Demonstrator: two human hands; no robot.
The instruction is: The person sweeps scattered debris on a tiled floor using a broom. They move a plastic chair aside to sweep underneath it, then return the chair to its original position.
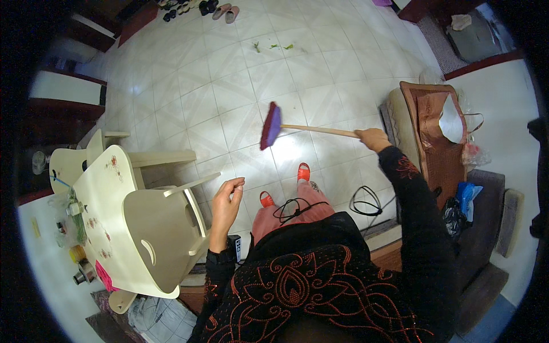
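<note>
My right hand (372, 139) is closed around the wooden handle of a broom (319, 129). The purple broom head (272, 126) with dark red bristles points away to the left, over the tiled floor (240, 94); whether the bristles touch the tiles I cannot tell. My left hand (228, 206) holds nothing, its fingers loosely bent and the thumb apart from them. It hangs beside a cream chair (165, 227). Farther out on the floor lie a few green leaf scraps (281, 46).
A cream table (103, 206) with several items stands on the left. On the right, a sofa (441, 141) carries bags. A coiled black cable (366, 206) is near my red sandals (303, 172). Shoes (225, 13) line the far edge.
</note>
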